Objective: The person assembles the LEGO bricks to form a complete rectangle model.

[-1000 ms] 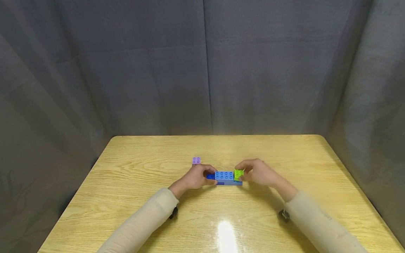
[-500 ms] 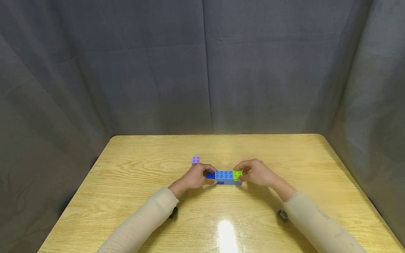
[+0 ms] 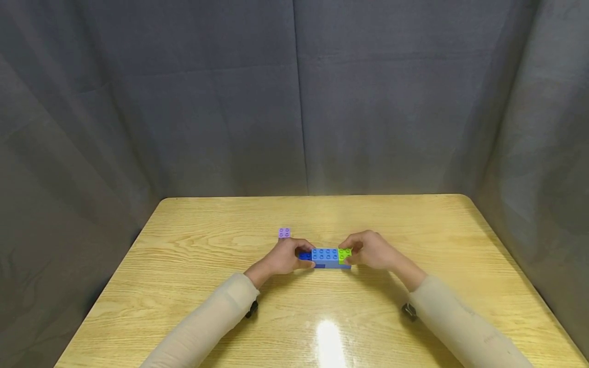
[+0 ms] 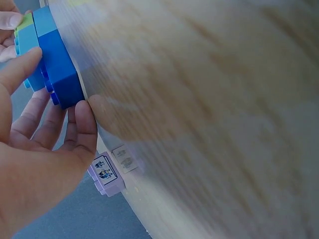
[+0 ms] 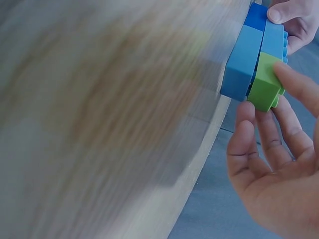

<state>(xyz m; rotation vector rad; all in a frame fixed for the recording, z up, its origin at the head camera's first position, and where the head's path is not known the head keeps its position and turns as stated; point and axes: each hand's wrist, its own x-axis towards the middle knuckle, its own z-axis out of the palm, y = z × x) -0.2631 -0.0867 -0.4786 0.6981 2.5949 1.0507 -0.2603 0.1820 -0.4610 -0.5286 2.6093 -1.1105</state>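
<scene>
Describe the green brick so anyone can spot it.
Near the middle of the wooden table sits a low stack of blue bricks. At its upper right end, in the grip of the right hand, is the green brick. It is green and shorter than its blue neighbour.

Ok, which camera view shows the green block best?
The right wrist view: the green block appears largest there, its smooth side and end exposed. The head view shows a small studded top partly covered by right-hand fingers; the left wrist view, only a sliver.

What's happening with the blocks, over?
Left hand gripping blue stack. Right hand pinching green block atop its right end. Purple block sits apart, seemingly out of the way.
</scene>
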